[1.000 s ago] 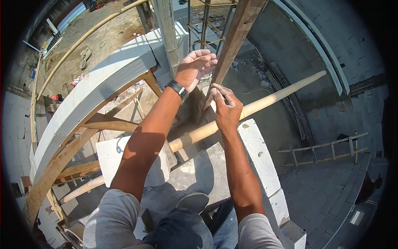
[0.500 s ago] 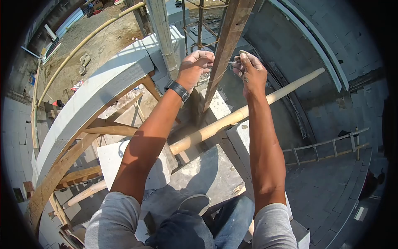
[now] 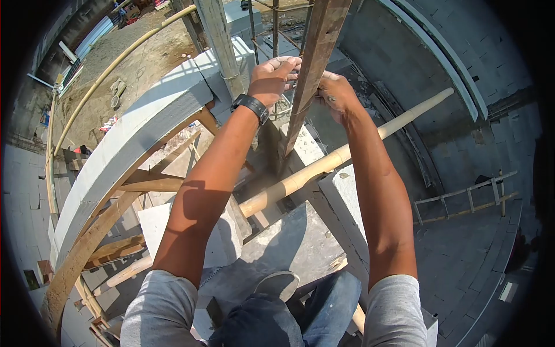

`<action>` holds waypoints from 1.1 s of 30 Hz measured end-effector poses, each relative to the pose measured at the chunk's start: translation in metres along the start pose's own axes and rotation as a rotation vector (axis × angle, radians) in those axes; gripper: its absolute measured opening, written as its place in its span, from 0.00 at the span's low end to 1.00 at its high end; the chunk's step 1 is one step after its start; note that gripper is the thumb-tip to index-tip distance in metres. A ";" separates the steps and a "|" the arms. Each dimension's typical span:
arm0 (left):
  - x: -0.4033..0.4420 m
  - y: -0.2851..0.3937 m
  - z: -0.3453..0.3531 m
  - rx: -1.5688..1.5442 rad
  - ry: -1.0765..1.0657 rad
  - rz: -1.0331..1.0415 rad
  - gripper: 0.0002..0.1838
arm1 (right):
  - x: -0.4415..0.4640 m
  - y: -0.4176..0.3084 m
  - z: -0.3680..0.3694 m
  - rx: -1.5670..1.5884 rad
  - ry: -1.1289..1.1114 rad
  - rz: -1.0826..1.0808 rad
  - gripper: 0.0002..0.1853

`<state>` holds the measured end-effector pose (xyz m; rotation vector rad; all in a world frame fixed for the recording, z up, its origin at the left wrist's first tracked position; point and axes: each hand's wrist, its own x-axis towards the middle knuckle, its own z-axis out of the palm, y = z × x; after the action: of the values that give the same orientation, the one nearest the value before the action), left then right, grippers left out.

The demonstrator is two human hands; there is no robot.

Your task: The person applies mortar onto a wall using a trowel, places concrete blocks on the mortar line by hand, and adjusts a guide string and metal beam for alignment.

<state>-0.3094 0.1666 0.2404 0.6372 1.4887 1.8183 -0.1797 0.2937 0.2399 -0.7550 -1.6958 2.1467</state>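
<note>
My left hand (image 3: 274, 80), with a black watch (image 3: 252, 107) at the wrist, is closed in a pinch at the left edge of an upright wooden post (image 3: 315, 63). What its fingertips hold is too small to make out. On the right side of the same post my right hand (image 3: 336, 95) is curled, its fingertips partly hidden behind the wood. A thin wire, seen in those fingers a moment earlier, is now hardly visible there. Both hands are close together with the post between them.
A bamboo pole (image 3: 300, 178) runs diagonally below my hands. To the left curves a pale block arch (image 3: 133, 124) over wooden bracing (image 3: 153, 182). Thin rebar (image 3: 276, 29) stands behind the post. A bamboo ladder (image 3: 468, 199) lies low at the right, beside a curved wall (image 3: 399, 52).
My right hand has moved left and slightly down, from beside the post to against it, with its fingertips going behind. My left hand has risen slightly along the post's left edge.
</note>
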 end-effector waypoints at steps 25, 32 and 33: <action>0.009 0.003 -0.007 -0.147 -0.340 0.015 0.17 | -0.029 -0.019 -0.006 -0.145 -0.018 -0.006 0.09; 0.012 0.003 -0.014 -0.068 -0.318 -0.026 0.17 | -0.059 -0.025 -0.016 -0.253 0.138 -0.176 0.10; 0.005 0.002 -0.010 -0.113 -0.272 -0.016 0.18 | -0.069 -0.025 -0.023 -0.263 0.156 -0.174 0.10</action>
<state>-0.3200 0.1637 0.2401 0.7796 1.1999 1.7127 -0.1124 0.2816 0.2750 -0.7878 -1.9042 1.7258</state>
